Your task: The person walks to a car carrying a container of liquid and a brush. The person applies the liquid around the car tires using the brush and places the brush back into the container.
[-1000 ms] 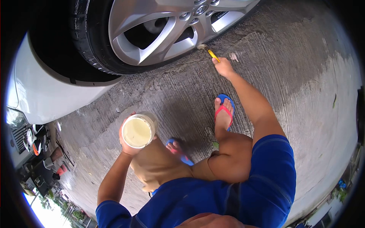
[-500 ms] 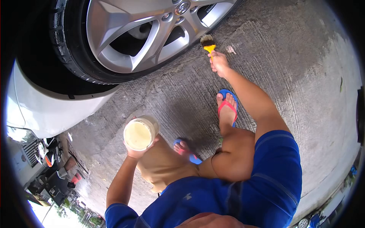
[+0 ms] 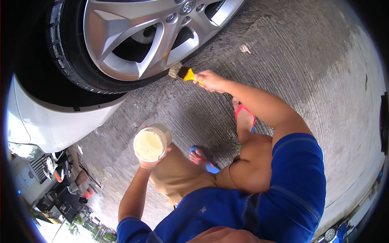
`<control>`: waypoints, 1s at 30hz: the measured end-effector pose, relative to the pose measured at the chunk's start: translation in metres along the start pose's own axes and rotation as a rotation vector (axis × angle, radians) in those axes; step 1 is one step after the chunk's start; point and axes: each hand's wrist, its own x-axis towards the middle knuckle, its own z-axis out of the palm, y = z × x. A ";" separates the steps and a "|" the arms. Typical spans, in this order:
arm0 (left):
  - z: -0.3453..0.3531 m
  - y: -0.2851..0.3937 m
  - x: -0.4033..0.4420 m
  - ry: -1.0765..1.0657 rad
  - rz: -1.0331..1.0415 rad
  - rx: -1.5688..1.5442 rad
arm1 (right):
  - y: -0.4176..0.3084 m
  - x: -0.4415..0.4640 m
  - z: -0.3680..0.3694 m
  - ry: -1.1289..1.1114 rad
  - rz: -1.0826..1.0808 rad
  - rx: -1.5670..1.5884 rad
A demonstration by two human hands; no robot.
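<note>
Concrete grnd [image 3: 283,69], tub [image 3: 163,132] w/ pale liq. [image 3: 148,146] in L hand [image 3: 150,164]

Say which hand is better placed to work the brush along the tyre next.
Right, I'd judge. The right hand already holds the brush by its handle, bristles close to the tyre. The left hand is farther back, occupied with the open container.

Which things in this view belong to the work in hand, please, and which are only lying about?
Work in hand:
- yellow-handled paintbrush, in the right hand
- tub of pale liquid, in the left hand
- tyre, probably, close to the bristles

Seemingly just lying about:
- pinkish patch or scrap on the ground
- red item, too small to name
</note>
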 end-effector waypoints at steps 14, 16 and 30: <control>-0.006 -0.024 -0.018 -0.109 -0.220 -0.170 | -0.089 -0.034 -0.190 1.059 -0.157 -0.714; -0.006 -0.012 -0.012 -0.078 -0.174 -0.160 | -0.109 -0.049 -0.202 1.165 -0.229 -0.686; -0.008 0.003 0.004 -0.075 -0.176 0.099 | -0.061 -0.012 -0.141 0.824 -0.037 -0.641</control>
